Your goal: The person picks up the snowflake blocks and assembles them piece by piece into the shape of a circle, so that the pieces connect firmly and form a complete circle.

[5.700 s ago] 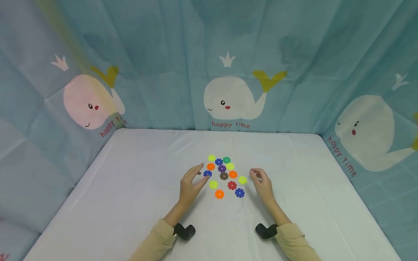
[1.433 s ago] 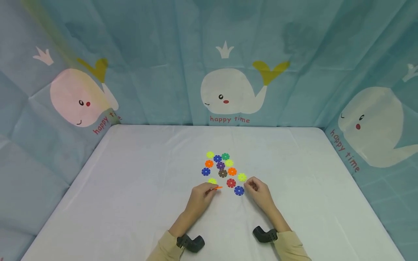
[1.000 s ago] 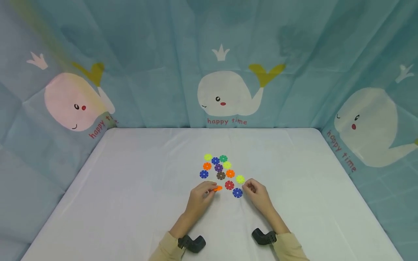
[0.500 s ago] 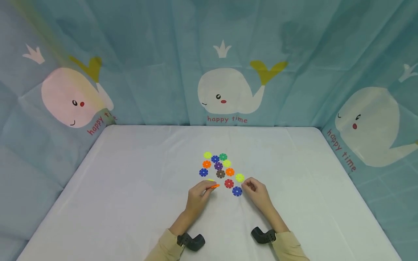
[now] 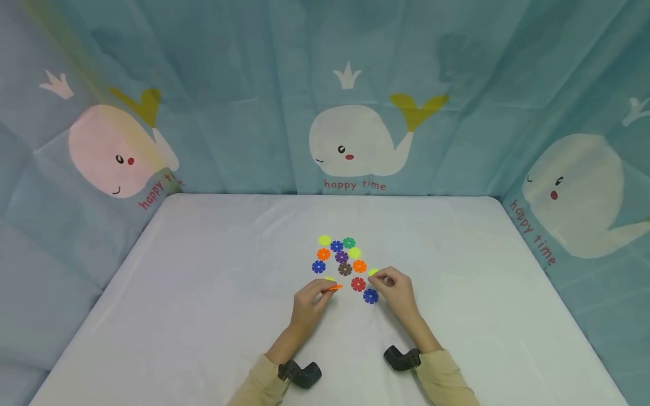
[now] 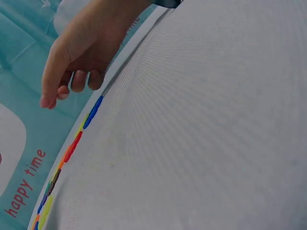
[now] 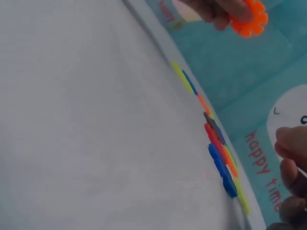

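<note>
My left hand [image 5: 306, 304] pinches an orange interlocking disc [image 5: 336, 287] between thumb and fingers, held tilted nearly edge-on in the head view. In the right wrist view this notched orange disc [image 7: 248, 19] faces the camera, raised off the table. Loosely curled and holding nothing, my right hand [image 5: 397, 293] hovers by the red disc [image 5: 358, 284] and blue disc [image 5: 370, 296]. Its fingers partly cover a yellow disc [image 5: 373, 272]. Another yellow disc [image 5: 330, 278] is mostly hidden behind the left hand. The left wrist view shows only the right hand [image 6: 84, 52].
Several more discs lie flat beyond the hands, among them a brown disc [image 5: 345, 269], a purple disc [image 5: 342, 256] and a green disc [image 5: 348, 242]. A white cloth covers the table [image 5: 228, 254]. Whale-printed curtains [image 5: 244, 113] hang behind and at both sides.
Since the oldest frame, my left hand has picked up the nearest orange disc from the table. In the last half second my right hand has moved slightly left and away from me.
</note>
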A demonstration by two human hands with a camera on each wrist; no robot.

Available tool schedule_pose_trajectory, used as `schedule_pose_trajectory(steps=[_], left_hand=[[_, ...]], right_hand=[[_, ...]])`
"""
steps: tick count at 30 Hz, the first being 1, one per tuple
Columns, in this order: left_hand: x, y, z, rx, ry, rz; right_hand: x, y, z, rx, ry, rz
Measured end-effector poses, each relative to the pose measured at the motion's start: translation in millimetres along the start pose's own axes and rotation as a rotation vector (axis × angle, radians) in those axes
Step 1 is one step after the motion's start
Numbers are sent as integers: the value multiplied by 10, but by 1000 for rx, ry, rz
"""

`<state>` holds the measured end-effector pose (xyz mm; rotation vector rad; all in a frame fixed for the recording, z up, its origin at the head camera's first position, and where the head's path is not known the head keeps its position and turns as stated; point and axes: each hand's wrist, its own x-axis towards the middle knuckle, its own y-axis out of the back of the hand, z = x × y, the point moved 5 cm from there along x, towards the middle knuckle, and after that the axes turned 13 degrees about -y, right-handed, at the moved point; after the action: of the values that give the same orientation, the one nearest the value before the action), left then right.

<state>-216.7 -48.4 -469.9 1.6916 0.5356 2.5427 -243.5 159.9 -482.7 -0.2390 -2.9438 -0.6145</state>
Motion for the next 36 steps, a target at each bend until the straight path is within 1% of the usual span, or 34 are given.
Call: schedule_pose_trajectory(steps=[3, 6, 8, 10, 12, 15, 18, 22, 25, 28, 31, 36], left_hand=[[-1, -9, 3, -5, 11, -12], [-7, -13, 7, 1, 38, -38], [-1, -34, 16, 7, 43, -55], [-3, -38, 20, 20, 42, -60], [-4, -31, 16, 24, 39, -53], [3, -11, 18, 26, 9, -29], [14, -1, 19, 22, -7, -4], [17, -6, 10, 18, -16, 22], [16, -16, 2, 10, -19, 29], [23, -33, -5, 4, -10, 19], [21, -37, -15, 1, 4, -1], [-8, -17, -9, 14, 19, -31]], right_hand=[[45, -40, -46, -2, 64, -5], [50, -72, -53, -44, 114, 7], [32, -70, -51, -99, 154, 20], [16, -91, -50, -162, 191, 12], [8, -128, -51, -216, 216, -17], [6, -184, -34, -310, 235, -51], [3, -219, -21, -396, 266, -65], [-9, -236, -32, -454, 307, -93], [-3, -240, -36, -477, 294, -110], [10, -245, -36, -493, 277, -113], [12, -266, -54, -479, 261, -117], [-13, -327, -48, -431, 200, -139]])
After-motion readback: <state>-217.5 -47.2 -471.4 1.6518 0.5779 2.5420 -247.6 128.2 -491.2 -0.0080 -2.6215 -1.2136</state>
